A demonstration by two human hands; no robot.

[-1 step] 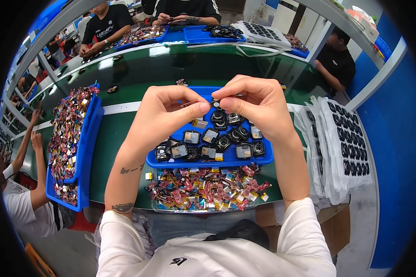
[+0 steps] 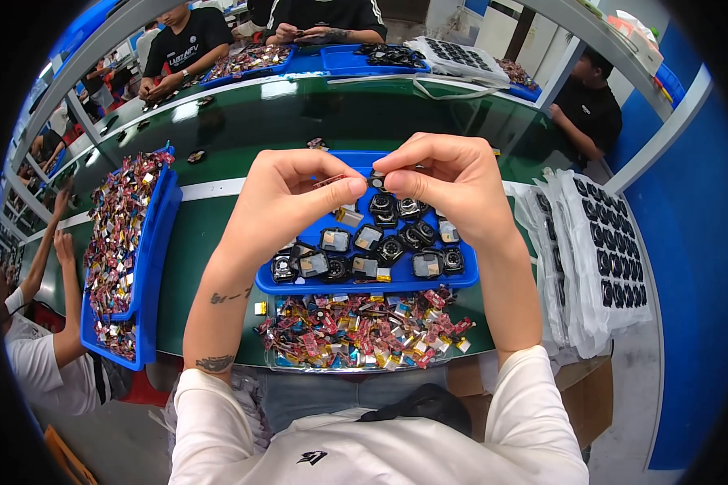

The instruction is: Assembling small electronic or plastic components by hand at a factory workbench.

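My left hand (image 2: 299,194) pinches a small red circuit board (image 2: 329,182), mostly covered by the fingers. Opposite it, my right hand (image 2: 445,182) holds a small black part (image 2: 376,183) with a pale round spot between thumb and fingertips. The fingertips of both hands nearly meet, and whether the two parts are joined I cannot tell. Under them lies a blue tray (image 2: 283,287) with several black watch cases (image 2: 390,249), some showing grey square inner faces. In front of this tray, close to my body, is a clear tray heaped with red circuit boards and small batteries (image 2: 364,331).
To the left stands a long blue bin (image 2: 150,315) piled with similar boards. White trays of black watch parts (image 2: 615,250) are stacked at the right. Beyond the green conveyor belt (image 2: 283,121), people work at more blue trays (image 2: 332,61). Another person's arms (image 2: 61,250) reach in at left.
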